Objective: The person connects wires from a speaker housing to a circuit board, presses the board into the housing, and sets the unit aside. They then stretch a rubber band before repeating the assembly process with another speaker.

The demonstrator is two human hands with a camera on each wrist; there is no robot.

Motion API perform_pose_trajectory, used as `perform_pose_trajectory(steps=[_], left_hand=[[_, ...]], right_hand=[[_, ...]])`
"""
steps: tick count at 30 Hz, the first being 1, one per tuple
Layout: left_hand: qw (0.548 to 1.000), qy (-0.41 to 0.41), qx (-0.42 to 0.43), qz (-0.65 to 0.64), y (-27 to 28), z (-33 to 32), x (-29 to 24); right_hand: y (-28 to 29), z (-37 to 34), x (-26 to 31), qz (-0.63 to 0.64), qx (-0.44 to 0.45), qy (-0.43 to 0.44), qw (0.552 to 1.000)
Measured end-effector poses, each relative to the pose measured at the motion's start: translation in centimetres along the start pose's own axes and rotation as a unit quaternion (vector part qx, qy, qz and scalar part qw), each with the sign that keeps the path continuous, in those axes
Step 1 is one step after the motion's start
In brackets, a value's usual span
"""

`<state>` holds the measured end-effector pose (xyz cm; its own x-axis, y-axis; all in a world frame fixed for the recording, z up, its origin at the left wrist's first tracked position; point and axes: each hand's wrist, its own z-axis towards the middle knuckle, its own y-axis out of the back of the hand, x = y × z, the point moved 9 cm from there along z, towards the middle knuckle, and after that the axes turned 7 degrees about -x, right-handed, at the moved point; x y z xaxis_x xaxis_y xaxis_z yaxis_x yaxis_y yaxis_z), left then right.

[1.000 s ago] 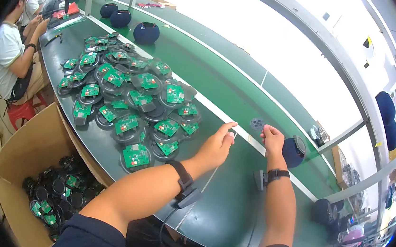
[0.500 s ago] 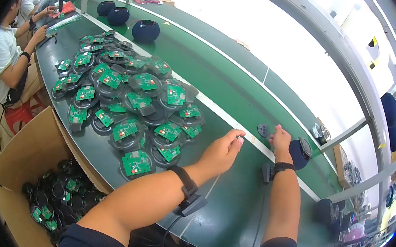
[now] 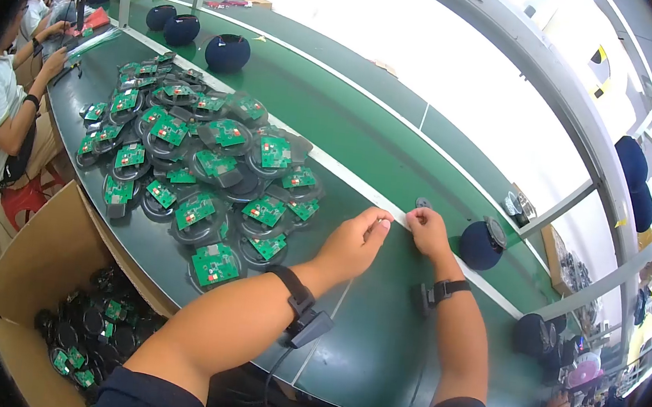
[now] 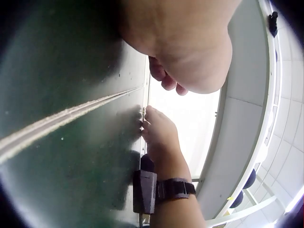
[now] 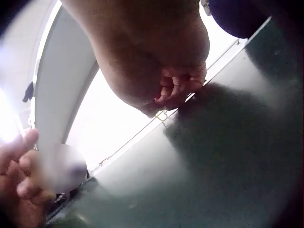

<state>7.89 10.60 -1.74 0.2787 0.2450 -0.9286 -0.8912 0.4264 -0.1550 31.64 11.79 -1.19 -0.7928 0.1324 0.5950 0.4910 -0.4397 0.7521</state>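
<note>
Green desk point(image 3: 375, 342): at 3 o'clock, right hand point(image 3: 428, 235) brought to small loop point(image 5: 162, 116), now likely graspable; fingers together, grip unclear. Left hand point(image 3: 352, 244) curled, hold unclear.

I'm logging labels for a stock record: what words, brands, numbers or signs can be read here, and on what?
None can be read.
Green circuit boards: markings too small.
Dark round unit on the green surface: nothing legible.
Yellow-and-black patch on the wall: too blurred to read.
</note>
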Motion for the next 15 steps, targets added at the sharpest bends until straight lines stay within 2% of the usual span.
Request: perform_pose_trajectory(steps=[1, 2, 3, 4, 6, 9, 13, 14, 15], left_hand=[[1.0, -0.002, 0.0, -0.001, 0.0, 0.0, 0.0], [1.0, 0.0, -0.002, -0.007, 0.0, 0.1, 0.0], [1.0, 0.004, -0.003, -0.014, 0.0, 0.1, 0.1], [1.0, 0.003, -0.002, -0.015, 0.0, 0.0, 0.1], [0.998, 0.003, 0.037, 0.049, -0.8, -0.3, 0.1], [0.995, 0.006, 0.091, 0.026, -1.9, -0.8, -0.2], [0.995, 0.006, 0.092, 0.035, -1.6, -0.6, 1.0], [0.995, 0.032, 0.095, 0.028, -1.4, -0.5, 1.5], [0.993, 0.057, 0.098, 0.021, -1.3, -0.4, 1.9]], right_hand=[[0.1, -0.5, 0.2, -0.001, -0.001, 0.002, 1.0], [0.0, -1.3, 0.1, 0.129, 0.009, -0.031, 0.991], [-0.1, -2.4, 0.4, 0.257, 0.02, -0.065, 0.964], [0.1, -3.9, 1.4, 0.256, 0.019, -0.064, 0.964], [-0.7, -7.3, 3.7, 0.394, 0.063, -0.088, 0.913], [-1.8, -10.6, 4.4, 0.524, 0.064, -0.123, 0.84], [-1.6, -11.1, 4.8, 0.522, 0.054, -0.107, 0.845], [-1.8, -11.1, 4.4, 0.529, 0.05, -0.109, 0.84], [-1.9, -11.1, 4.0, 0.508, 0.047, -0.107, 0.854]])
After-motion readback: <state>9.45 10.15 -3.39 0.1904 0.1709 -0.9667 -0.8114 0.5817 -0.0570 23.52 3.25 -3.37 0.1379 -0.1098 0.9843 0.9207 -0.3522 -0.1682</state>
